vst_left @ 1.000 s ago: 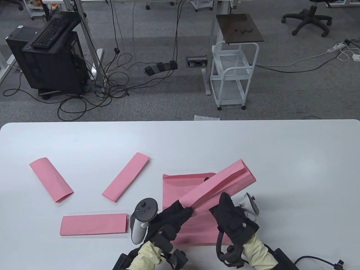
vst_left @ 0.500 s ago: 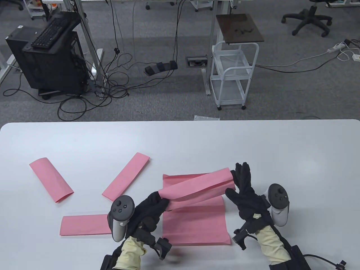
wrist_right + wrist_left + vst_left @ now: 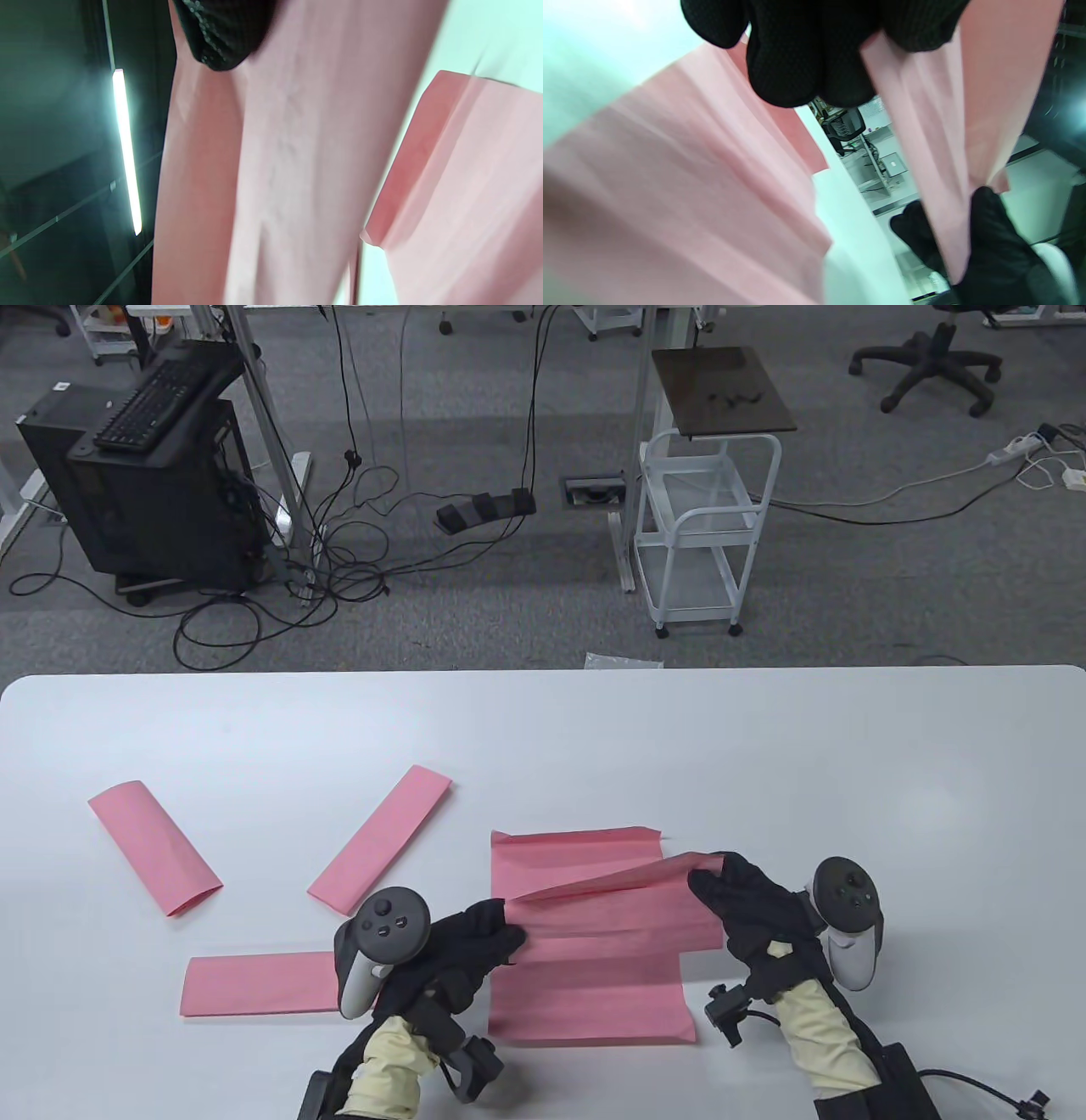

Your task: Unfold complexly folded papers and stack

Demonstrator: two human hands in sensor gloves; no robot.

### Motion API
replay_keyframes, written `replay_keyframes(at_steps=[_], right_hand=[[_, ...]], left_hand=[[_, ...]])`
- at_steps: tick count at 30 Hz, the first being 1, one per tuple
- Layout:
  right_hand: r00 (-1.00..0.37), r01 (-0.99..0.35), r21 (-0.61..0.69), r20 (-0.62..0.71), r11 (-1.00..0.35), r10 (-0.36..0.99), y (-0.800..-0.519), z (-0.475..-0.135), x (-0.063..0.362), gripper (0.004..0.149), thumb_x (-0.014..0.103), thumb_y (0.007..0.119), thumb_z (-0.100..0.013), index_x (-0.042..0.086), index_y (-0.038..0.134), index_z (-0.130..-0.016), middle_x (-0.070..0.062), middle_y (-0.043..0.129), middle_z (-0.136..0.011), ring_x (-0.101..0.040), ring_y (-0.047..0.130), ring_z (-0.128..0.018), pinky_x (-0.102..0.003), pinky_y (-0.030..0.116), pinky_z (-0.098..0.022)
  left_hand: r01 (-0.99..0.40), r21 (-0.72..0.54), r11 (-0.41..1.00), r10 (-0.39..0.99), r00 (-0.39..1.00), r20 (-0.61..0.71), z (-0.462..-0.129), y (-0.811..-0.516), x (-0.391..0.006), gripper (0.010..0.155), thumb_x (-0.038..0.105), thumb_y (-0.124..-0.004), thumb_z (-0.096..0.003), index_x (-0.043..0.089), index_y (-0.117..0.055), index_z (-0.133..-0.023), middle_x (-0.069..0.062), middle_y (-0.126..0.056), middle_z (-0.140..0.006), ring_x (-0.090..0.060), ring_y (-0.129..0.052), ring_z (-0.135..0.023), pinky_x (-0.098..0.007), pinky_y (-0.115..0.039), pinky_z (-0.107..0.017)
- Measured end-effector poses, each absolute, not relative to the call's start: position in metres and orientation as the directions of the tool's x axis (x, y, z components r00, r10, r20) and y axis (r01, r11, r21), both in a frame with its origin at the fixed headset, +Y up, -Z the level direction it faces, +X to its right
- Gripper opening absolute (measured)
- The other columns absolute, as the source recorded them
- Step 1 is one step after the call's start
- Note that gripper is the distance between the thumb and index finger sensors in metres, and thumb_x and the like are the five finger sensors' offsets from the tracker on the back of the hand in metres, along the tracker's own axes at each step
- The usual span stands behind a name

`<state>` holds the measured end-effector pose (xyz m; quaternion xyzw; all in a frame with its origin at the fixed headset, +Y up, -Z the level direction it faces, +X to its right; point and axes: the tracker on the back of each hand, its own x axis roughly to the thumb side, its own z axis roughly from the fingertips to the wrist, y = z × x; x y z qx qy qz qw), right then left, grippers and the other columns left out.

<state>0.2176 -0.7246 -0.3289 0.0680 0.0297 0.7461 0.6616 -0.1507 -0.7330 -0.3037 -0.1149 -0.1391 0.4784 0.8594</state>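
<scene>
Paper being unfolded hangs stretched between left hand and right hand, each pinching one end so the creases open, just above the flat sheet near the table front edge. Three folded papers lie left; far and right side offer room.

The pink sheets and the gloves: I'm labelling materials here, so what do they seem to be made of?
The held pink sheet looks like thin matte paper: it keeps sharp creases and sags between the hands. The folded strips, such as this one, appear the same. The gloves look like black knitted fabric, with a fine dotted weave in the left wrist view.
</scene>
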Motion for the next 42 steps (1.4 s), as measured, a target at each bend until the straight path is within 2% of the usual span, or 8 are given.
replay_keyframes(at_steps=[6,12,16,22,30,35,40,42], right_hand=[[-0.231,-0.965,0.100,0.124,-0.244,0.965,-0.724,-0.327,0.212,0.037,0.031,0.074,-0.050,0.006,0.079,-0.076,-0.006,0.094,-0.058,-0.033,0.088,-0.067,-0.064,0.038,-0.072],[-0.137,-0.970,0.168,0.217,-0.175,0.967,-0.720,-0.324,0.204,0.036,0.032,0.074,-0.049,0.009,0.080,-0.077,-0.006,0.094,-0.061,-0.032,0.085,-0.074,-0.064,0.034,-0.074],[-0.082,-0.960,0.246,0.199,-0.131,0.977,-0.724,-0.325,0.199,0.037,0.036,0.073,-0.049,0.013,0.082,-0.078,-0.007,0.093,-0.069,-0.035,0.075,-0.087,-0.065,0.027,-0.074],[-0.057,-0.966,0.243,0.111,-0.083,0.992,-0.727,-0.334,0.200,0.041,0.035,0.074,-0.050,0.011,0.085,-0.081,-0.013,0.092,-0.077,-0.040,0.069,-0.092,-0.067,0.023,-0.073],[-0.198,-0.964,0.188,-0.045,-0.186,0.979,-0.716,-0.367,0.204,0.039,0.034,0.075,-0.050,0.003,0.088,-0.071,-0.013,0.098,-0.056,-0.035,0.086,-0.073,-0.064,0.033,-0.072],[-0.280,-0.950,0.166,-0.090,-0.263,0.956,-0.716,-0.380,0.196,0.039,0.033,0.076,-0.049,0.002,0.089,-0.069,-0.010,0.100,-0.047,-0.033,0.091,-0.065,-0.062,0.039,-0.072],[-0.283,-0.951,0.170,-0.142,-0.258,0.948,-0.717,-0.387,0.198,0.039,0.033,0.076,-0.049,0.001,0.089,-0.068,-0.010,0.100,-0.046,-0.032,0.092,-0.063,-0.062,0.040,-0.072],[-0.289,-0.949,0.174,-0.153,-0.262,0.945,-0.717,-0.388,0.200,0.039,0.033,0.076,-0.049,0.001,0.089,-0.069,-0.010,0.100,-0.046,-0.033,0.092,-0.064,-0.062,0.039,-0.072]], left_hand=[[-0.743,-0.295,0.601,0.784,0.620,0.032,-0.300,-0.730,-0.150,0.040,0.039,-0.076,-0.0533,0.022,-0.084,-0.088,0.014,-0.101,-0.030,-0.011,-0.109,-0.042,-0.044,-0.077,-0.062],[-0.934,-0.340,0.106,0.964,0.180,-0.195,-0.295,-0.745,-0.150,0.060,0.050,-0.067,-0.0572,0.012,-0.060,-0.103,-0.009,-0.087,-0.094,-0.037,-0.086,-0.090,-0.055,-0.055,-0.074],[-0.973,-0.226,-0.051,0.956,0.018,-0.294,-0.290,-0.753,-0.150,0.065,0.058,-0.063,-0.0571,0.011,-0.057,-0.102,-0.012,-0.080,-0.099,-0.040,-0.081,-0.093,-0.057,-0.052,-0.075],[-0.985,-0.168,0.027,0.946,0.079,-0.314,-0.289,-0.750,-0.151,0.042,0.026,-0.069,-0.0557,0.025,-0.059,-0.097,-0.005,-0.077,-0.100,-0.034,-0.077,-0.097,-0.054,-0.049,-0.078],[-0.932,-0.299,0.204,0.962,0.248,-0.115,-0.278,-0.758,-0.159,0.077,0.021,-0.068,-0.0542,0.039,-0.012,-0.103,0.008,-0.072,-0.094,-0.023,-0.081,-0.093,-0.054,-0.048,-0.079],[-0.918,-0.213,0.336,0.940,0.340,0.019,-0.273,-0.755,-0.158,0.082,0.020,-0.067,-0.0540,0.044,-0.005,-0.101,0.007,-0.070,-0.094,-0.023,-0.080,-0.092,-0.057,-0.048,-0.078],[-0.897,-0.207,0.390,0.918,0.362,0.160,-0.275,-0.750,-0.158,0.060,0.020,-0.068,-0.0538,0.046,-0.047,-0.103,0.005,-0.074,-0.095,-0.024,-0.083,-0.092,-0.058,-0.050,-0.078],[-0.889,-0.224,0.400,0.914,0.368,0.172,-0.275,-0.751,-0.157,0.037,0.021,-0.069,-0.0544,0.039,-0.077,-0.085,0.004,-0.074,-0.096,-0.024,-0.082,-0.093,-0.058,-0.049,-0.078]])
